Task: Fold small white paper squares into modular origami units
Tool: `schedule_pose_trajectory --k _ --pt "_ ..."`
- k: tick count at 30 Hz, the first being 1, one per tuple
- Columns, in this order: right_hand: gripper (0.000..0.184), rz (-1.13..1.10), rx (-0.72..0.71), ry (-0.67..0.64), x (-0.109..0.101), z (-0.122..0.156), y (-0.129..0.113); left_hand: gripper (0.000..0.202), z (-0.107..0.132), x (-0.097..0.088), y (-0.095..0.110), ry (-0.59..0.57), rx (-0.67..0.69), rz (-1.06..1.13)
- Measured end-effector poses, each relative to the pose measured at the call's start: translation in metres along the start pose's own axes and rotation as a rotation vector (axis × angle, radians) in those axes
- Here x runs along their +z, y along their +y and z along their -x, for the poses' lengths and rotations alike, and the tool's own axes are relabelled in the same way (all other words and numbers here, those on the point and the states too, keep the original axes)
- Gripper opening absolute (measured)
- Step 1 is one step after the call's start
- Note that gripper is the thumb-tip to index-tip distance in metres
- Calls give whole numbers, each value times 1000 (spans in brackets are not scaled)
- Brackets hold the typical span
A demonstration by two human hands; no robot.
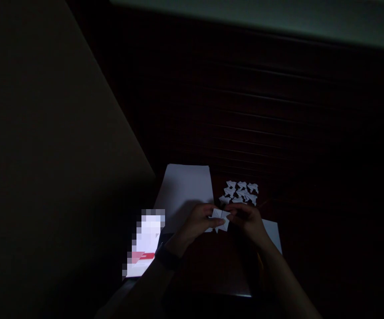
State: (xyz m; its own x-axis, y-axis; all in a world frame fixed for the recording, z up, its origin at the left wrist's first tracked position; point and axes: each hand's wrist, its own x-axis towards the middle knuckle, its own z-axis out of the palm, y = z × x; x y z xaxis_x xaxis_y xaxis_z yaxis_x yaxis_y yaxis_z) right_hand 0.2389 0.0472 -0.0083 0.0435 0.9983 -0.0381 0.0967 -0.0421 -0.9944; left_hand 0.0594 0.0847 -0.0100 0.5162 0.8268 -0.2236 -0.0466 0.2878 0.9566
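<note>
A small piece of folded white paper (221, 218), with crease lines and pointed corners, is held up between both hands over the dark table. My left hand (198, 220) pinches its left side, thumb on the near face. On the other side, my right hand (248, 220) grips the right edge between thumb and fingers. Just beyond the hands lie several small folded paper shapes (241, 191) in loose rows. The fingertips behind the paper are partly hidden, and the light is dim.
A stack of white paper sheets (187, 186) lies behind my left hand. Another white sheet (272, 232) is partly covered by my right forearm. At left a bright screen (145, 239), partly blurred out, glows beside my left wrist. A pale wall (62, 133) rises on the left.
</note>
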Motion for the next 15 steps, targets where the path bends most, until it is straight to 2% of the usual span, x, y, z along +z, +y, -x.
schedule_pose_trajectory --k 4,7,10,15 --pt "20 53 -15 -52 -2 0 -2 29 0 1 3 85 26 35" --pt "19 109 -73 -83 -3 0 -4 37 1 2 5 152 39 50" --pt "20 145 -104 -88 -2 -1 -5 44 3 4 7 150 47 90" --pt "15 183 -136 -85 0 -1 -9 42 2 5 6 142 39 62"
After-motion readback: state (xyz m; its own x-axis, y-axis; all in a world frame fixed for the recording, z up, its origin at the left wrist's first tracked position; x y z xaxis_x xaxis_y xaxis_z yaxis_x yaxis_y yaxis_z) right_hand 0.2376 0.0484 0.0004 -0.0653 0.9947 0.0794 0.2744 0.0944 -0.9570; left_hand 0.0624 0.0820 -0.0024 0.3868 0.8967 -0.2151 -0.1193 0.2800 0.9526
